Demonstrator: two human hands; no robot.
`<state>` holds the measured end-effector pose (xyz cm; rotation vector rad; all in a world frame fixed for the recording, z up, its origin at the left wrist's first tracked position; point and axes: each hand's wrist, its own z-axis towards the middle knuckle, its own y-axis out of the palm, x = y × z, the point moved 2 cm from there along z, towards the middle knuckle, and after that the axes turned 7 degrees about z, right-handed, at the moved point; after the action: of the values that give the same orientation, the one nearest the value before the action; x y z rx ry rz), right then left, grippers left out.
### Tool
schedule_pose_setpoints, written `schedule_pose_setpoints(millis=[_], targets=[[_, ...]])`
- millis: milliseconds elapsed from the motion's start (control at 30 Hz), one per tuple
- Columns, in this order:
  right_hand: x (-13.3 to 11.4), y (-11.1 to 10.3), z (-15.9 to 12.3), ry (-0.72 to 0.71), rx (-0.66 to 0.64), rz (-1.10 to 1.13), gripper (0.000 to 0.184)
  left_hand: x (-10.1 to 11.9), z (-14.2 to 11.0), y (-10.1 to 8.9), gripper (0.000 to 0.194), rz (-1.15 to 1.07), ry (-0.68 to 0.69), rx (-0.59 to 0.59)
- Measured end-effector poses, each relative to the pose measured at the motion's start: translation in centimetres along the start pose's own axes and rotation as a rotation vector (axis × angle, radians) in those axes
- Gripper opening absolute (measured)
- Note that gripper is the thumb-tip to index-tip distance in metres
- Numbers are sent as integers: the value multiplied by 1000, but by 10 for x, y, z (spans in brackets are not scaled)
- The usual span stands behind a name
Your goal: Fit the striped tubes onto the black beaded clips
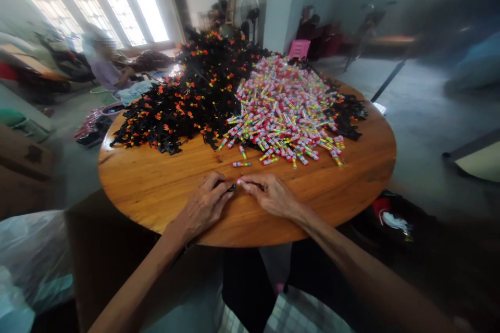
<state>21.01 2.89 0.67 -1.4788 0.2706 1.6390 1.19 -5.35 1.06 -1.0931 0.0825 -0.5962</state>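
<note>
My left hand (pixel 205 205) rests on the round wooden table (pixel 156 187) with its fingers closed on a small black piece (pixel 232 187). My right hand (pixel 269 195) lies beside it, fingers pinched on a small colourful tube (pixel 242 182) that meets the black piece between the two hands. Behind them lies a heap of pink and multicoloured tubes (pixel 285 109) and a larger heap of black pieces with orange and yellow tips (pixel 187 93). A loose tube (pixel 241 164) lies just beyond my fingers.
Another person (pixel 107 70) sits at the far left near the windows. A clear plastic bag (pixel 31 260) stands at my lower left. A pink stool (pixel 299 48) and a fan (pixel 249 10) stand behind the table. Grey floor stretches to the right.
</note>
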Motion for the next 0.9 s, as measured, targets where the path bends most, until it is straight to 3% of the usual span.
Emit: schedule_pose_setpoints(millis=[367, 667, 900], targets=[[-4, -8, 4, 49, -133, 53, 31, 1, -2, -2, 26, 15, 42, 33], [4, -11, 1, 76, -136, 85, 28, 4, 1, 0, 24, 10, 45, -33], [-11, -15, 2, 69, -265, 72, 30, 7, 0, -2, 26, 56, 70, -75]])
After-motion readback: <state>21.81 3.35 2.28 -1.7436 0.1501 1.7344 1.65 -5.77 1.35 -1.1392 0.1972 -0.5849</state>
